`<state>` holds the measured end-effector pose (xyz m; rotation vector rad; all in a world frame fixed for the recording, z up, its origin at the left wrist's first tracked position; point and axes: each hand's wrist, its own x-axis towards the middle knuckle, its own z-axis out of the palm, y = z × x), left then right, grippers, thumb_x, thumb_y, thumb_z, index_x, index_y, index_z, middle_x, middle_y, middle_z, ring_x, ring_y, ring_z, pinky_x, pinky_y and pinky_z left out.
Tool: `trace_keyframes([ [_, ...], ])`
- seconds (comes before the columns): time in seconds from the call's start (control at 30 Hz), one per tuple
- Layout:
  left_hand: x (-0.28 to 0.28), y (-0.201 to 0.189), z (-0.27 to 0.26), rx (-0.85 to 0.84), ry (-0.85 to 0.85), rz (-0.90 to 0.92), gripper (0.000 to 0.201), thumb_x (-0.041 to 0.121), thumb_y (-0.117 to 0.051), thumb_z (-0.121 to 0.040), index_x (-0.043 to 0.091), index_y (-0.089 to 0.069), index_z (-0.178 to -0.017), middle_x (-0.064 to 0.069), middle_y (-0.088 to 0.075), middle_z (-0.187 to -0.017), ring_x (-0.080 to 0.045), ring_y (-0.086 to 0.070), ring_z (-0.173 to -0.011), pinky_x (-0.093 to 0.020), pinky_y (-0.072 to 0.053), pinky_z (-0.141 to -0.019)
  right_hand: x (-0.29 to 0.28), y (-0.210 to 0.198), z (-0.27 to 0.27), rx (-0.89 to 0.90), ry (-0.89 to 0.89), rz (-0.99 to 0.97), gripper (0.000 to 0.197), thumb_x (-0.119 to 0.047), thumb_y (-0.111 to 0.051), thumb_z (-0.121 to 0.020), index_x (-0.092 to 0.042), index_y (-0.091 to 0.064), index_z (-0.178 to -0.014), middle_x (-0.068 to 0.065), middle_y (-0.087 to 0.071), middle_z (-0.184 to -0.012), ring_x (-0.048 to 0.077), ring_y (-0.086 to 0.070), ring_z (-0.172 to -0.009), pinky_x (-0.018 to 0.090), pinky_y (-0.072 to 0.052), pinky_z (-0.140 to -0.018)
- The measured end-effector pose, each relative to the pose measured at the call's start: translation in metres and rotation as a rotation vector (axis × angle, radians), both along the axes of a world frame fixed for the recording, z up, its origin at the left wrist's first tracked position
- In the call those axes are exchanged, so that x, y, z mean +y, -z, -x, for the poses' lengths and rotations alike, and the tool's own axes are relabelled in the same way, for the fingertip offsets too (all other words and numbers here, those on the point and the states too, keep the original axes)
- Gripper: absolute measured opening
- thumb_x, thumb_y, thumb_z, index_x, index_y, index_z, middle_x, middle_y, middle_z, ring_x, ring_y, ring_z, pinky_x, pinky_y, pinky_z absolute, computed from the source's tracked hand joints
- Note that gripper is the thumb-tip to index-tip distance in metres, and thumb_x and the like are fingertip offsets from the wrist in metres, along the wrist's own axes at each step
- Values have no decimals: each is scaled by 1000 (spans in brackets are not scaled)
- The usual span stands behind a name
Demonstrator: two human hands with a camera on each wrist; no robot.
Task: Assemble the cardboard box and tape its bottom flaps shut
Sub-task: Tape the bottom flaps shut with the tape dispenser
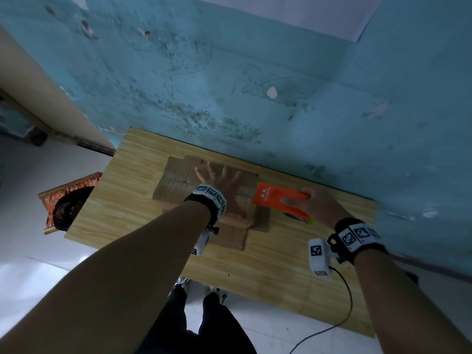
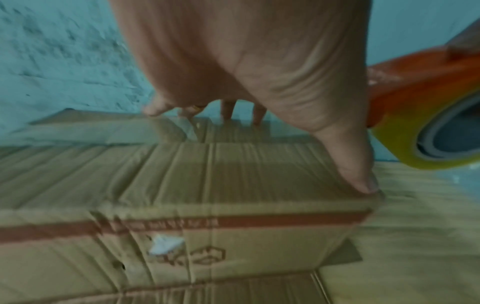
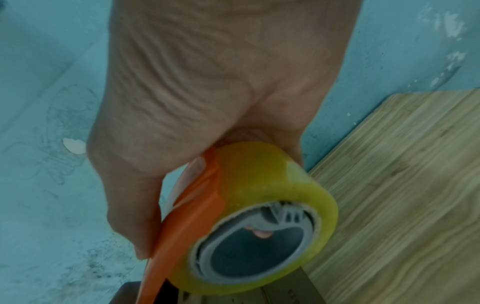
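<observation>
A brown cardboard box [image 1: 176, 190] stands on the wooden table [image 1: 268, 264] with its folded flaps facing up. My left hand [image 1: 222, 182] lies flat on those flaps, fingers spread, and the thumb [image 2: 361, 179] presses near the box's right edge [image 2: 233, 174]. My right hand [image 1: 319, 203] grips an orange tape dispenser [image 1: 275, 198] holding a yellowish roll of clear tape [image 3: 262, 209]. The dispenser [image 2: 415, 98] hovers at the box's right end. In the right wrist view the fingers curl round the orange handle [image 3: 187, 218].
A teal wall [image 1: 255, 85] runs right behind the table's far edge. A woven orange stool [image 1: 69, 200] stands on the white floor at the table's left. A black cable [image 1: 342, 302] trails off the table's near right. The box's loose lower flaps [image 1: 229, 238] spread on the tabletop.
</observation>
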<state>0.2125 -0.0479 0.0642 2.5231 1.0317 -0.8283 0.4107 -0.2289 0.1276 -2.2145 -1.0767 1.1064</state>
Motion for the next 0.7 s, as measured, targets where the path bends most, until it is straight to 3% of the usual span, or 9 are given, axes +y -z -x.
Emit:
trace_keyframes([
  [0.1,-14,10,0,-32,-17,-82,153,109,-46,-42,27,-3,-163,-9,1,-175,-65,11,-150,-91,2,-105,-3,5,-3,2,-9,-1,41,-51,-79,-88,-11,-75,-90,10,-76,-77,20,-69,-53,27,-55,-55],
  [0.23,-33,16,-2,-95,-76,-155,160,116,-16,-33,19,-14,-161,-18,-4,-174,-64,9,-151,-85,8,-108,-7,10,-6,10,-11,2,43,-56,-79,-86,-13,-74,-92,10,-77,-80,32,-75,-64,31,-57,-57],
  [0.33,-38,19,-7,-126,-71,-170,150,114,-21,-42,23,-13,-162,-24,-4,-172,-58,10,-154,-82,14,-110,-7,12,-7,18,-6,16,44,-58,-77,-86,-15,-73,-96,10,-77,-85,35,-77,-71,38,-62,-63],
  [0.4,-34,22,-9,-124,-41,-165,140,111,-26,-49,34,-1,-163,-27,0,-172,-60,11,-153,-83,15,-108,-6,13,-7,26,-6,14,43,-57,-77,-87,-15,-74,-98,10,-78,-85,36,-77,-72,42,-64,-66],
  [0.53,-14,19,-10,-116,7,-160,135,111,-34,-46,50,7,-160,-28,1,-172,-62,11,-152,-84,16,-107,0,16,-3,68,9,-6,45,-54,-77,-88,-10,-74,-101,13,-79,-86,39,-77,-74,43,-63,-67],
  [0.7,4,17,7,-98,22,-164,135,109,-41,-46,53,10,-158,-23,5,-173,-59,14,-153,-85,13,-107,9,19,11,109,17,-28,46,-54,-77,-89,-10,-75,-103,9,-79,-85,33,-78,-72,30,-58,-62],
])
